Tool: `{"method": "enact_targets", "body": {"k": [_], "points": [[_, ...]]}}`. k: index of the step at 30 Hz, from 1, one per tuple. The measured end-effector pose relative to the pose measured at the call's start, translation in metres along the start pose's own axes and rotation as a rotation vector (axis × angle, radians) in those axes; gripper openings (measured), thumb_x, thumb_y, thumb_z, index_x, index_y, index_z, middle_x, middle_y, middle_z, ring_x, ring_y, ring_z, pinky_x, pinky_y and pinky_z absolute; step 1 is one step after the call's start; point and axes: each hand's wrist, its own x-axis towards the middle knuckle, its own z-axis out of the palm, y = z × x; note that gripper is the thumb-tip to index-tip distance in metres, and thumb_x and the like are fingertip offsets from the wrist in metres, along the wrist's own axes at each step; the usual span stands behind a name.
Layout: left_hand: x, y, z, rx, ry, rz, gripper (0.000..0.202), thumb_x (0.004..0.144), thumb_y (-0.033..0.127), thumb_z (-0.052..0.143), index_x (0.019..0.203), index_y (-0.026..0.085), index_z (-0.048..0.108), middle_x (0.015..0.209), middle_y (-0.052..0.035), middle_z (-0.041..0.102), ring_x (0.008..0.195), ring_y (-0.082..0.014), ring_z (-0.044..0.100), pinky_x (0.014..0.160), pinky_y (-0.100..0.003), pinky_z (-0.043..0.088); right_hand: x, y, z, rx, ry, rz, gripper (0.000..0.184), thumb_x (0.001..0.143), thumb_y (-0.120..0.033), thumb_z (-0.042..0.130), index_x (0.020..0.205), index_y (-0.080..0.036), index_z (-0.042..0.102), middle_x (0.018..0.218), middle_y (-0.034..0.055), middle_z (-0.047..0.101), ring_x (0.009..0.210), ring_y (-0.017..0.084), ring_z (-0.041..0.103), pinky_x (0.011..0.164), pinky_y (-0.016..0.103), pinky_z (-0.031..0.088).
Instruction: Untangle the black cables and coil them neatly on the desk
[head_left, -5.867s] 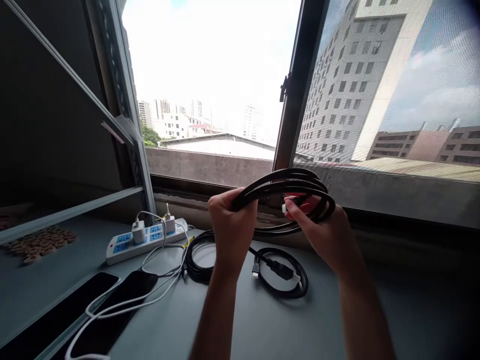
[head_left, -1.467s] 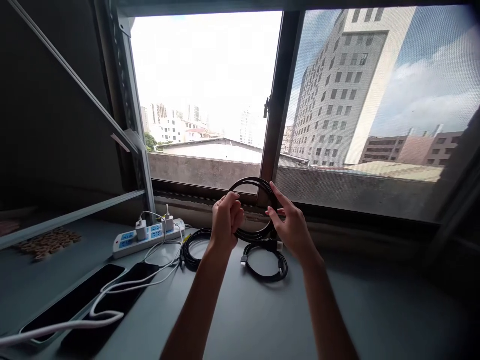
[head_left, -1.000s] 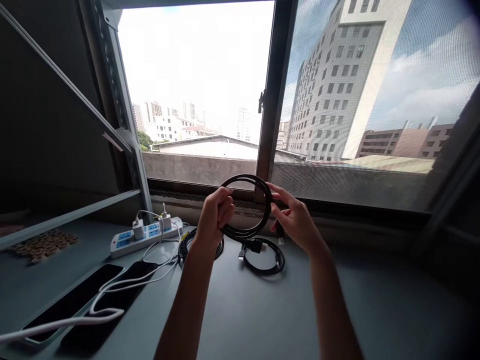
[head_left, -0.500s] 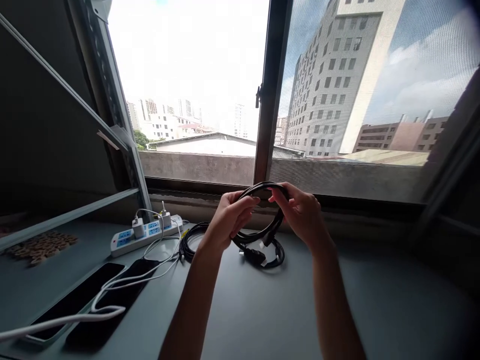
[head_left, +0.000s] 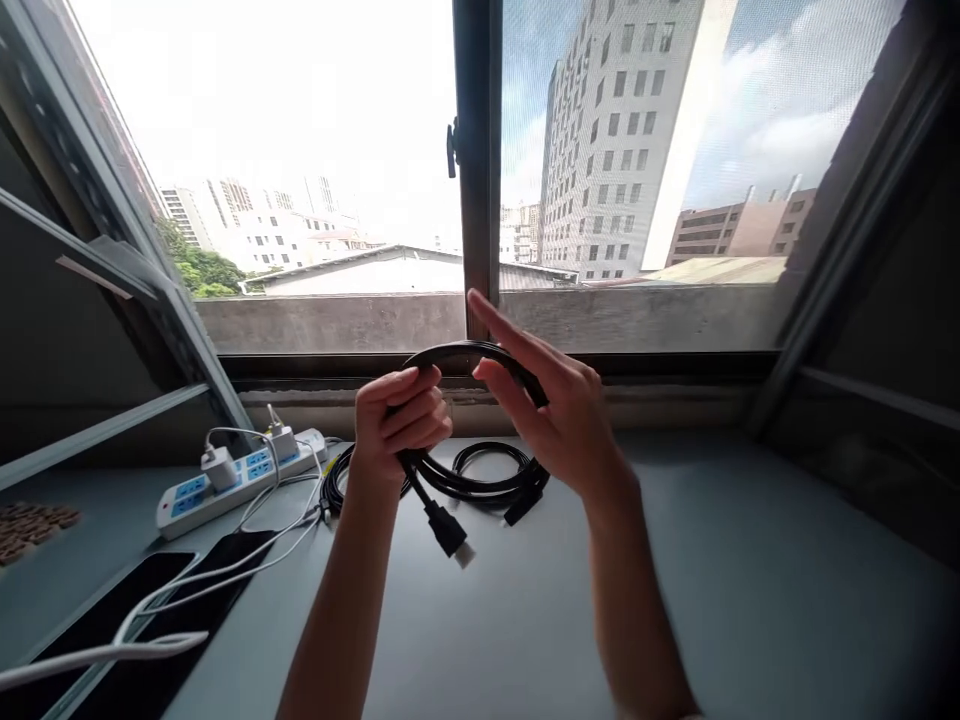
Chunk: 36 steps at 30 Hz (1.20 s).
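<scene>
A coiled black cable (head_left: 480,490) hangs upright in the air between my hands. My left hand (head_left: 401,420) is closed around the coil's left side. My right hand (head_left: 559,410) is at the coil's right side, its index finger stretched up and its thumb apart, with the cable passing through the gap between them. One black plug (head_left: 446,530) with a pale tip dangles below my left hand. A second black connector (head_left: 523,507) hangs at the coil's lower right. Behind it, another smaller black cable coil (head_left: 491,447) lies on the table.
On the left, a white power strip (head_left: 247,475) holds two white chargers. White cables (head_left: 225,570) run over two dark phone-like slabs (head_left: 217,600). One more black coil (head_left: 341,480) lies beside the strip. Small brown pieces (head_left: 34,525) sit far left. A window (head_left: 480,200) stands behind the table.
My right hand has loosened, with its index finger now extended upward. The held coil has tilted and one plug now hangs clear below my left hand. The view has swung rightward.
</scene>
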Motion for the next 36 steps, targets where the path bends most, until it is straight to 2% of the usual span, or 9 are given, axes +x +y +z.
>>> {"method": "enact_targets", "body": {"k": [3,6,10,12,16,17,24,30,36], "points": [[0.004,-0.001,-0.002,-0.045,0.097,-0.074,0.039,0.084,0.021,0.044,0.050,0.019,0.025,0.030,0.0110,0.014,0.022,-0.0014,0.007,0.028,-0.014,0.017,0.000,0.009,0.002,-0.047,-0.074,0.090,0.036,0.094,-0.024,0.057,0.130,-0.027,0.050,0.090,-0.0015,0.058,0.056,0.009,0.051,0.062,0.019,0.042],[0.009,-0.003,-0.002,0.043,0.252,-0.095,0.040,0.091,0.022,0.031,0.052,0.019,0.024,0.032,0.0095,0.014,0.023,-0.0035,0.011,0.030,-0.016,0.022,-0.001,0.039,0.007,0.064,-0.200,0.202,0.046,0.094,-0.021,0.058,0.136,-0.029,0.042,0.094,-0.0010,0.056,0.057,0.009,0.053,0.059,0.020,0.048],[0.021,-0.014,-0.022,0.450,0.451,-0.107,0.040,0.092,0.026,0.030,0.054,0.019,0.019,0.036,0.0094,0.012,0.025,-0.0032,0.013,0.030,-0.015,0.023,-0.003,0.081,0.016,0.255,-0.323,0.376,0.051,0.094,-0.010,0.050,0.138,-0.032,0.038,0.107,0.0024,0.050,0.053,0.008,0.052,0.038,0.015,0.048],[0.027,-0.023,-0.039,0.567,0.501,-0.162,0.039,0.090,0.026,0.035,0.054,0.020,0.022,0.039,0.0092,0.017,0.026,-0.0035,0.023,0.031,-0.015,0.027,-0.004,0.092,0.019,0.208,-0.329,0.448,0.056,0.092,-0.005,0.049,0.139,-0.032,0.038,0.110,0.0037,0.047,0.052,0.008,0.050,0.035,0.015,0.048],[0.030,-0.042,-0.072,0.799,0.606,-0.261,0.013,0.083,0.019,0.051,0.072,0.016,0.044,0.049,0.0037,0.047,0.044,-0.0110,0.054,0.045,-0.018,0.045,-0.007,0.108,0.025,0.110,-0.405,0.640,0.051,0.096,-0.007,0.042,0.139,-0.034,0.036,0.113,0.0059,0.045,0.057,0.008,0.050,0.035,0.012,0.047],[0.029,-0.045,-0.077,0.859,0.627,-0.289,0.008,0.080,0.016,0.054,0.081,0.015,0.047,0.052,0.0028,0.051,0.046,-0.0121,0.056,0.045,-0.019,0.045,-0.008,0.114,0.028,0.103,-0.443,0.693,0.049,0.097,-0.008,0.041,0.139,-0.032,0.038,0.115,0.0068,0.045,0.058,0.008,0.050,0.036,0.012,0.047],[0.020,-0.067,-0.116,1.193,0.676,-0.541,0.047,0.084,0.015,0.050,0.128,0.013,0.034,0.062,0.0013,0.055,0.046,-0.0136,0.054,0.045,-0.024,0.046,-0.033,0.165,0.049,0.251,-0.790,0.961,0.045,0.094,-0.012,0.054,0.137,-0.021,0.042,0.085,0.0049,0.059,0.061,0.012,0.054,0.043,0.013,0.048],[0.022,-0.096,-0.147,1.546,0.729,-0.604,0.042,0.086,0.022,0.055,0.126,0.017,0.043,0.113,-0.0097,0.055,0.096,-0.0215,0.057,0.082,-0.039,0.050,-0.063,0.198,0.059,0.427,-0.977,1.153,0.031,0.092,-0.027,0.063,0.118,-0.011,0.056,0.083,0.0073,0.061,0.069,0.017,0.061,0.052,0.022,0.055],[0.022,-0.117,-0.144,1.810,0.811,-0.743,0.043,0.088,0.031,0.052,0.127,0.017,0.043,0.124,-0.0116,0.047,0.105,-0.0240,0.053,0.088,-0.046,0.046,-0.084,0.219,0.060,0.449,-0.975,1.256,0.027,0.094,-0.018,0.060,0.120,-0.012,0.052,0.098,0.0065,0.059,0.072,0.015,0.061,0.060,0.024,0.055]]}}
